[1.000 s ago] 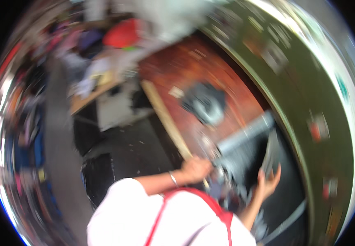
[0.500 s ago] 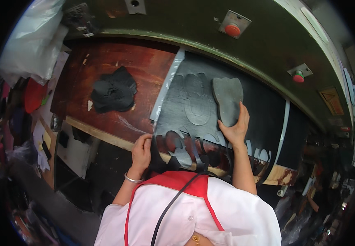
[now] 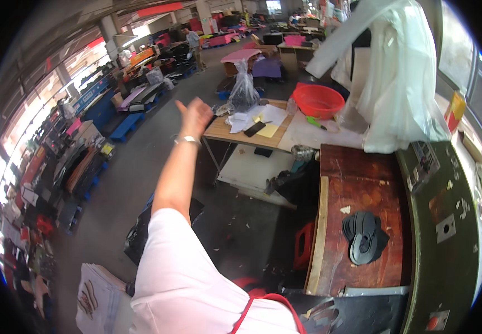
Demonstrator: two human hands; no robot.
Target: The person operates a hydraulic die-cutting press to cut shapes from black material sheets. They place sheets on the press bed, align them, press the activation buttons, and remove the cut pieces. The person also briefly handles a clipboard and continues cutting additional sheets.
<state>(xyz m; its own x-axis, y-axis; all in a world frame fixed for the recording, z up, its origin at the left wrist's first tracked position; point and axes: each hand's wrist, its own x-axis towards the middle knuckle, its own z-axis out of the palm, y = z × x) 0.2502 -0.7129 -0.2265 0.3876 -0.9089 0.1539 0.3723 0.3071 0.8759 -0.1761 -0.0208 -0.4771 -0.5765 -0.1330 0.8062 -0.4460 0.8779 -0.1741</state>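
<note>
My left arm stretches far out ahead, over the aisle floor. At its end is my left hand (image 3: 197, 116), with a bangle (image 3: 187, 140) on the wrist. The thumb stands apart from the fingers, and I see nothing held; the fingers are slightly blurred. Behind it is the near corner of a wooden table (image 3: 218, 132). To the right, a stack of black sole-shaped pieces (image 3: 365, 238) lies on a red-brown board (image 3: 352, 195). At the bottom edge a black sheet (image 3: 372, 313) shows in part, with cut-out strips (image 3: 322, 318) beside it. My right hand is out of view.
Papers and a dark phone (image 3: 255, 129) lie on the wooden table, near a red basin (image 3: 319, 101). Clear plastic sheeting (image 3: 400, 83) hangs at the right. A green machine beam (image 3: 436, 261) runs along the right side. Stacked materials line the aisle, and a person (image 3: 193, 47) stands far off.
The view has swung left toward the workshop. My left hand has left the bench edge and reaches outward. My right hand and the grey sole-shaped block it held are out of view.
</note>
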